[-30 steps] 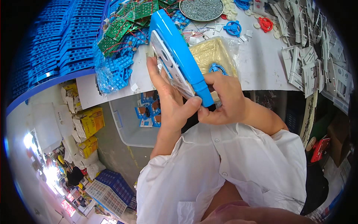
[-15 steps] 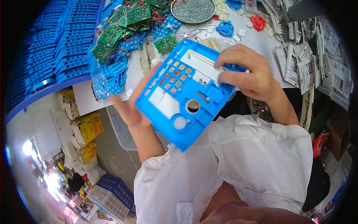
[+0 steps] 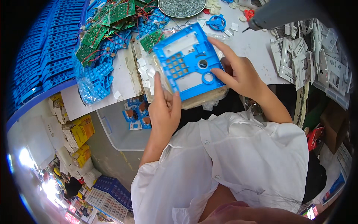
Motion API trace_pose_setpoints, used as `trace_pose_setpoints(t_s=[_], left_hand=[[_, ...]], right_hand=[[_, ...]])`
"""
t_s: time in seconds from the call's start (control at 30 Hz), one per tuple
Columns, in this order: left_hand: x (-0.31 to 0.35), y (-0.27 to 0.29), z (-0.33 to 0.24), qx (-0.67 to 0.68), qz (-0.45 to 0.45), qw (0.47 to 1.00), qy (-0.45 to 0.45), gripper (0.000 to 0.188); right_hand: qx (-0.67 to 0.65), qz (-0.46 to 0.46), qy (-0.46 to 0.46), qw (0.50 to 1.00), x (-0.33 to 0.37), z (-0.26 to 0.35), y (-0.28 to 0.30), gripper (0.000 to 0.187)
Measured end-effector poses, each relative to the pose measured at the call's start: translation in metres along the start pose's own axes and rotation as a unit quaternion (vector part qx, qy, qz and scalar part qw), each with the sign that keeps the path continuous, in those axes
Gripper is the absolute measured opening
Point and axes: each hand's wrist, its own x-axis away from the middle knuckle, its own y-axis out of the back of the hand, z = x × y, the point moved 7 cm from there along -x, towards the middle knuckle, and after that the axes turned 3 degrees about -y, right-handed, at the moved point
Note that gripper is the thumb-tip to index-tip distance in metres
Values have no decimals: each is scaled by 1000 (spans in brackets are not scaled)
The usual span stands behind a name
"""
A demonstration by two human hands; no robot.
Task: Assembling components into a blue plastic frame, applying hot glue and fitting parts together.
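A blue plastic casing panel (image 3: 192, 80) lies over the front of the bench, its ribbed inner side facing up. It has a grid of small square openings, a round hole and wider windows. My right hand (image 3: 242, 74) grips its right edge, index finger stretched along the upper side and thumb on the face near the round hole. At the lower left edge my left hand (image 3: 164, 112) holds the panel between fingers and thumb. Beneath the panel is a pad wrapped in clear plastic (image 3: 207, 100). A grey screwdriver-like tool (image 3: 283, 15) with a thin dark tip hangs at the upper right.
Blue casings (image 3: 44, 56) are stacked at the left. Green circuit boards (image 3: 121, 13) with red wires lie behind the panel, near a round tray of small screws (image 3: 182, 7). White plastic parts (image 3: 294, 56) fill the right side. A clear bin (image 3: 115, 130) sits below the bench edge.
The panel has been lowered away from me onto the bench and turned. My left hand has come to its near left edge, and my right hand has shifted along its right side.
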Motion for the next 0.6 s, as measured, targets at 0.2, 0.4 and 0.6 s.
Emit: trace_pose_setpoints(t_s=[0.2,0.4,0.6], left_hand=[[7,-12,-3,-23,39,999,-7,62],[5,-8,-11,-62,33,996,-50,42],[-12,-6,-29,-183,6,957,-226,47]], right_hand=[[148,29,61,987,17,-5,-16,63],[197,14,130,972,-3,-11,-19,57],[276,55,113,953,-7,3,-19,46]])
